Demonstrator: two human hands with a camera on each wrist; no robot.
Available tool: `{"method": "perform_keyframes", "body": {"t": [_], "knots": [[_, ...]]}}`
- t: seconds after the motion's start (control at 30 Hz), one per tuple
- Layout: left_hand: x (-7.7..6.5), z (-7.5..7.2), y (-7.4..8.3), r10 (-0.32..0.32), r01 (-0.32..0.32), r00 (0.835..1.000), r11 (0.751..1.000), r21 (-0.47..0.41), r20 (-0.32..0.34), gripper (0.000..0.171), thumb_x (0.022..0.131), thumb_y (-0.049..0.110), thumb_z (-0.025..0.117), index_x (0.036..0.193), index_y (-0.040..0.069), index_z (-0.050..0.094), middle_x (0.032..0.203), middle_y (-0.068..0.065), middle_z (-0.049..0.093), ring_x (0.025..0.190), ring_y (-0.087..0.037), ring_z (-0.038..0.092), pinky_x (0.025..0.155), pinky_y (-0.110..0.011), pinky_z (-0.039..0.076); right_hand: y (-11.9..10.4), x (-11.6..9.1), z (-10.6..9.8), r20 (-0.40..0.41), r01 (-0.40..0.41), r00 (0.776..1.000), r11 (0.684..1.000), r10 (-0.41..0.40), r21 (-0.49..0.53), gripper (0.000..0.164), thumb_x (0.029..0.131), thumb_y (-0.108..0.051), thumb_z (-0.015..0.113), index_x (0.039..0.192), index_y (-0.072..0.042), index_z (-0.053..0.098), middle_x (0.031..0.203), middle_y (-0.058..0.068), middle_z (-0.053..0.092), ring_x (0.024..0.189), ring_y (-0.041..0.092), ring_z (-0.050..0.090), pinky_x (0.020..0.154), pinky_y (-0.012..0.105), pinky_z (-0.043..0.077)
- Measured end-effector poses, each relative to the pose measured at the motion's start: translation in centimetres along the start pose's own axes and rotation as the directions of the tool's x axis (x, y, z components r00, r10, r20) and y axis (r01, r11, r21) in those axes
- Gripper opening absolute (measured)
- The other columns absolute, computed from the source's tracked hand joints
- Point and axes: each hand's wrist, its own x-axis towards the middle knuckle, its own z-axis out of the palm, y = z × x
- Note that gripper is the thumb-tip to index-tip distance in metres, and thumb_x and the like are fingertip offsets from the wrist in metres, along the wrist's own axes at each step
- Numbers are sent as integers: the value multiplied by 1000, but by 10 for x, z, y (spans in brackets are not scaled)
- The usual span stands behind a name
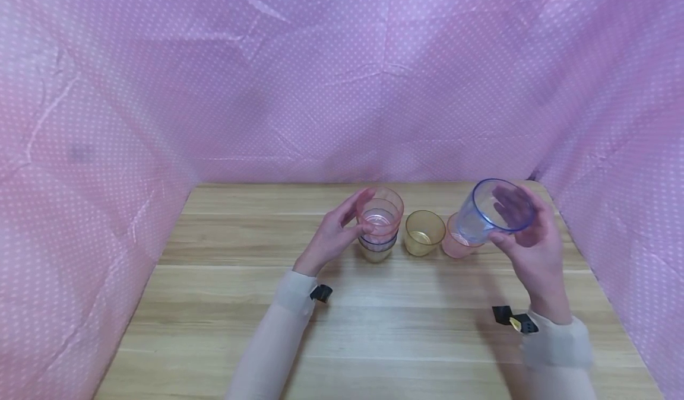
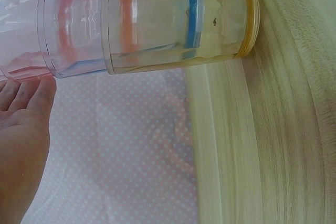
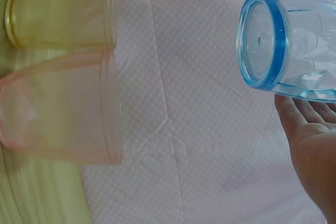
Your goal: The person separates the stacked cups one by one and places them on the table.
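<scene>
My left hand (image 1: 336,231) holds the pink cup (image 1: 380,213) at the top of a stack, thumb on the near side and fingers behind. Below it in the stack come a blue cup (image 2: 81,24) and, lowest on the table, a yellow cup (image 2: 226,19). Raised off the table, a clear blue cup (image 3: 307,45) is gripped by my right hand (image 1: 537,257), its mouth tilted up toward the head camera. Beneath and left of it, a second pink cup (image 1: 454,247) stands upright, partly hidden by the blue one. Beside that is a second yellow cup (image 1: 424,237), also upright.
The wooden table (image 1: 374,340) reaches back to a pink polka-dot cloth (image 1: 320,91), which also hangs along both sides. Each wrist carries a light band, with black pieces (image 1: 322,294) beside the left one.
</scene>
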Motion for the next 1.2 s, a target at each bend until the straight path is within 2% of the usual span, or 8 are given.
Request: {"method": "perform_keyframes", "body": {"t": [0.43,0.8,0.93,1.2], "knots": [[-1,0,1,-28,28,1000,1000,4,-5,73,92,10,75,158,9,42,159,-1,48,146,-21,44,121,-28,36,-3,-6,-20,-65,-75,995,996,72,-41,81,79,38,60,151,13,33,149,30,49,138,35,49,120,34,39],[-1,1,0,-34,34,999,999,7,-10,73,92,8,75,158,7,42,158,-3,49,145,-23,46,120,-27,37,-4,-12,-41,-99,-97,991,994,92,-43,90,75,43,47,155,4,32,148,27,50,138,34,49,120,32,39],[-1,2,1,-31,31,999,1000,1,-8,73,92,7,75,157,6,42,159,-3,48,145,-22,45,120,-27,36,-4,-14,-49,-109,-111,989,992,103,-67,92,74,45,43,155,4,33,147,26,51,136,33,51,119,31,40],[-2,1,1,-30,30,1000,1000,-6,-7,73,93,9,75,157,7,43,159,-2,48,146,-20,44,121,-27,35,-5,-16,-60,-215,-204,962,966,168,-158,90,73,44,45,153,3,39,143,19,56,132,25,55,115,26,44]]}}
